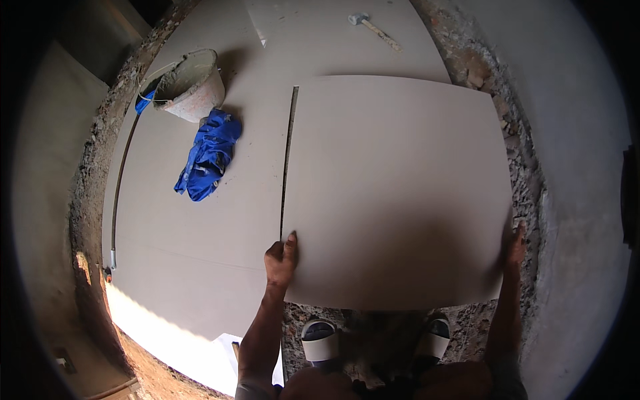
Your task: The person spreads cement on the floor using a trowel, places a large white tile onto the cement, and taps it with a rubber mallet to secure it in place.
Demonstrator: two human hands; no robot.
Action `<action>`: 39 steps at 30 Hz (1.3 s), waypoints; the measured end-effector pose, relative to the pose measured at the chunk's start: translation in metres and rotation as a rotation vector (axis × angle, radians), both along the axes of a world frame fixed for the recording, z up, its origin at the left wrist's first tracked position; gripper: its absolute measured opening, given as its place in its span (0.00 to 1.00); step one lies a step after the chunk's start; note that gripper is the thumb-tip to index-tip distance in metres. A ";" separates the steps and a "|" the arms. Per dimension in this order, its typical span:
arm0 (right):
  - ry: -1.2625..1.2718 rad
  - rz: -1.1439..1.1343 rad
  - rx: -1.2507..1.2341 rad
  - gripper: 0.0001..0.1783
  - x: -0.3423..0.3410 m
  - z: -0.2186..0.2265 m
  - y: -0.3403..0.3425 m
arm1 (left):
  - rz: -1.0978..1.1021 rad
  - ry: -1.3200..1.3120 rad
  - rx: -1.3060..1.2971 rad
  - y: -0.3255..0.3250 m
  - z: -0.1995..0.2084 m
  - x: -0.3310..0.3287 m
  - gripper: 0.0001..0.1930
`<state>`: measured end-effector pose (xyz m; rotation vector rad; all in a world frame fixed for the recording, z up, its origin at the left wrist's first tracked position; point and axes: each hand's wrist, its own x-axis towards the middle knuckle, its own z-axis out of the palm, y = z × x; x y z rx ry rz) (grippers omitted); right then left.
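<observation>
A large beige-grey floor tile (400, 160) lies in front of me, its right part over the rough strip by the wall. My left hand (281, 261) grips its left edge near the bottom corner, thumb on top and fingers out of sight beneath. On the opposite edge, my right hand (516, 248) is closed around the tile's side; shade hides some of its fingers. A narrow dark gap (289, 160) runs between this tile and the laid tiles (253, 200) on the left. The tile's far edge overlaps the tiled surface behind it.
A mortar-smeared bucket (197, 93) stands at the far left beside a crumpled blue cloth or bag (210, 157). A mallet (375, 32) lies at the back. Along the left edge runs a long thin rod (122, 180). Rubble (523, 160) lines the right wall (580, 200); my sandalled feet (321, 341) are close below.
</observation>
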<state>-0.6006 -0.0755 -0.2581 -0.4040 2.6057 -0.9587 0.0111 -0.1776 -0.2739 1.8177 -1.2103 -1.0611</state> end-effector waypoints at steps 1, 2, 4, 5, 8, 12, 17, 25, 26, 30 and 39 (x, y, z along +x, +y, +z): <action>0.021 -0.007 -0.002 0.54 0.002 -0.002 -0.007 | 0.004 0.015 -0.013 -0.007 -0.004 0.002 0.28; 0.014 0.011 -0.003 0.53 0.004 -0.004 -0.013 | 0.009 0.039 -0.035 -0.013 -0.007 0.003 0.28; 0.018 0.030 -0.065 0.53 0.008 -0.011 -0.027 | -0.013 0.027 -0.011 -0.024 -0.013 0.005 0.28; 0.098 0.084 -0.005 0.53 0.009 -0.013 -0.032 | -0.001 0.062 -0.094 -0.029 -0.016 0.005 0.28; 0.163 0.122 0.096 0.55 0.014 -0.019 -0.048 | 0.001 0.093 -0.116 -0.038 -0.024 0.010 0.29; 0.036 0.029 -0.032 0.54 0.020 -0.023 -0.062 | 0.005 0.058 0.073 -0.049 -0.033 0.021 0.30; 0.049 0.018 -0.024 0.52 0.029 -0.026 -0.073 | 0.101 0.041 -0.069 -0.058 -0.042 0.018 0.30; -0.142 0.031 0.042 0.49 0.031 -0.021 -0.080 | 0.025 0.026 0.076 -0.060 -0.042 0.026 0.27; -0.159 0.049 0.043 0.49 0.031 -0.023 -0.081 | 0.023 0.028 0.046 -0.060 -0.042 0.026 0.27; -0.051 0.054 -0.085 0.53 0.031 -0.032 -0.084 | 0.005 0.008 0.165 -0.064 -0.040 0.024 0.26; 0.029 0.165 0.022 0.53 0.036 -0.041 -0.085 | 0.072 -0.054 0.077 -0.063 -0.046 0.019 0.33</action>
